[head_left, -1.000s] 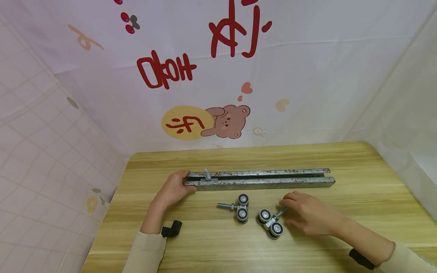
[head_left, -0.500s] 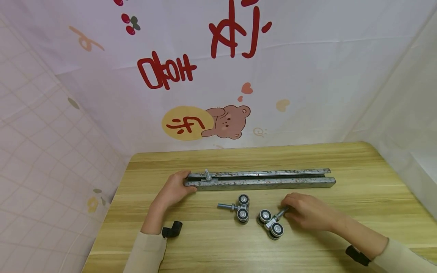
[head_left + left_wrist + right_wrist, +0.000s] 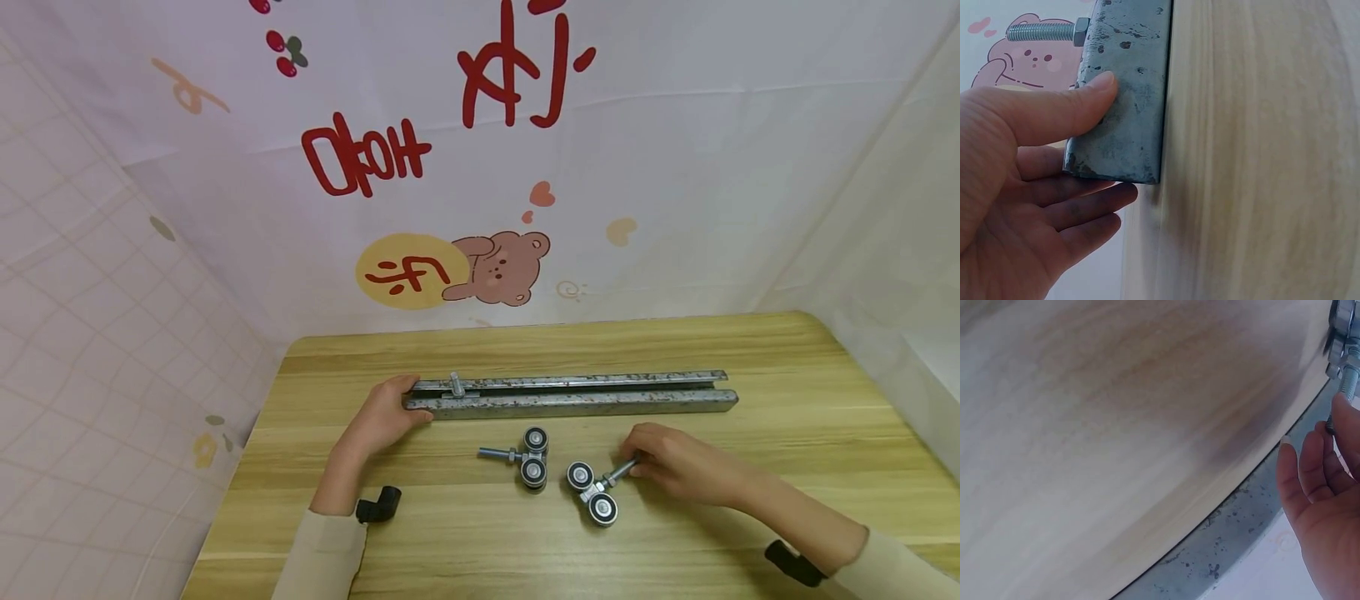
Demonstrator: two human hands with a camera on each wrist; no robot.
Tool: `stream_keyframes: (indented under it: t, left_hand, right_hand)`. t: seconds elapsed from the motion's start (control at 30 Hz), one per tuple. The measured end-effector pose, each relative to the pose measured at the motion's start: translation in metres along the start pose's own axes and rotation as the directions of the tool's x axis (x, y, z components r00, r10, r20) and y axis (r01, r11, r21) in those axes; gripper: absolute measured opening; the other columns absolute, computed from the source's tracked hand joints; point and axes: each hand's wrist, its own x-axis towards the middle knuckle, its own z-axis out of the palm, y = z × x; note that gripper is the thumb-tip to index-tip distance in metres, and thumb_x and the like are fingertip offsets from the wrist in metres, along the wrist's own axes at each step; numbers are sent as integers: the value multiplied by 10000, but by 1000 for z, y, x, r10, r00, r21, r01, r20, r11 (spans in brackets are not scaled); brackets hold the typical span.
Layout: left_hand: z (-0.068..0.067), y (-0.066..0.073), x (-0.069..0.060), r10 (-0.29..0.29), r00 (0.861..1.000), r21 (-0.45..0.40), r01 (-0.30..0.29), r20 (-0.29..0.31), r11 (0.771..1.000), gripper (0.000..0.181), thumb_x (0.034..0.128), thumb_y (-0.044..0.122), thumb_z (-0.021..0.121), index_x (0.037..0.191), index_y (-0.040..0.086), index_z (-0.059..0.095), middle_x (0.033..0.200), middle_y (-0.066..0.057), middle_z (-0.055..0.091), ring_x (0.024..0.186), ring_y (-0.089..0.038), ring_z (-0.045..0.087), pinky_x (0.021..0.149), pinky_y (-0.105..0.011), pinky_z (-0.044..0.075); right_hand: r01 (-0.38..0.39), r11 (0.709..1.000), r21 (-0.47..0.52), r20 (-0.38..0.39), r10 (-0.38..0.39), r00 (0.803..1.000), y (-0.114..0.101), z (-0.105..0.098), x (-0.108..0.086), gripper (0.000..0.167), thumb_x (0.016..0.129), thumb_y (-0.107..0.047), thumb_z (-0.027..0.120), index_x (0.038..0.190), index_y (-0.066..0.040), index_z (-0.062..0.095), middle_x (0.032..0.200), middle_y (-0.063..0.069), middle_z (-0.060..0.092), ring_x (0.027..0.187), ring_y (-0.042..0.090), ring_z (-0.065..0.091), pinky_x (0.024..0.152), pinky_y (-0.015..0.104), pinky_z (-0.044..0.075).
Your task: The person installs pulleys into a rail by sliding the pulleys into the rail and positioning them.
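A long speckled metal channel (image 3: 570, 405) lies across the table, its slot facing up. My left hand (image 3: 382, 414) grips its left end, thumb on the near side, as the left wrist view also shows at the channel's end (image 3: 1129, 94). A threaded bolt (image 3: 456, 384) stands up out of the slot near that hand. My right hand (image 3: 690, 469) pinches the threaded rod of a roller bracket (image 3: 602, 507) between thumb and fingers; in the right wrist view the rod (image 3: 1349, 381) is at the fingertips. Another roller bracket (image 3: 533, 472) lies between the hands, its rod pointing left.
The wooden table (image 3: 465, 550) reaches back to a white printed cloth (image 3: 675, 167) with red characters and a bear. Cloth also hangs at both sides. A black fitting is at each wrist.
My right fingers have closed on the rod of the right roller bracket, and its wheels have shifted slightly left. The left hand and the channel have stayed where they were.
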Motion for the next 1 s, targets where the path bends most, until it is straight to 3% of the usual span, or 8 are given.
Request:
stream_keyframes:
  t: [0.27, 0.47, 0.77, 1.0]
  left_hand:
    - [-1, 0, -1, 10, 1000, 9, -10, -2, 1000, 766, 930, 153, 824, 1547, -87, 437, 1575, -288, 439, 1461, -456, 413, 1125, -591, 442]
    - [-1, 0, -1, 7, 1000, 1, -7, -2, 1000, 765, 934, 150, 820, 1553, -78, 433, 1584, -278, 433, 1472, -446, 400, 1135, -589, 432]
    - [-2, 1, -1, -6, 1000, -6, 6, -2, 1000, 766, 932, 152, 823, 1552, -75, 436, 1583, -276, 436, 1467, -448, 408, 1137, -590, 430]
    - [-1, -1, 0, 0, 1000, -1, 0, -8, 1000, 763, 939, 148, 815, 1556, -79, 428, 1589, -276, 427, 1479, -447, 390, 1143, -590, 422]
  right_hand:
    - [-32, 999, 37, -25, 33, 999, -11, -10, 1, 255, 915, -40, 800, 1018, -217, 648, 956, -103, 633, 863, -14, 572, 691, 218, 553]
    - [-61, 997, 54, -50, 64, 997, -22, -16, 6, 355, 871, 32, 813, 1008, -236, 625, 935, -132, 616, 843, -4, 595, 669, 234, 560]
    - [11, 999, 33, -94, -8, 996, -31, -17, 14, 370, 849, 56, 819, 1024, -205, 624, 956, -117, 619, 864, 3, 612, 698, 235, 574]
    - [50, 998, 43, -136, -44, 990, -38, -12, 20, 365, 839, 60, 825, 1045, -181, 642, 1001, -133, 624, 889, 13, 642, 759, 132, 542]
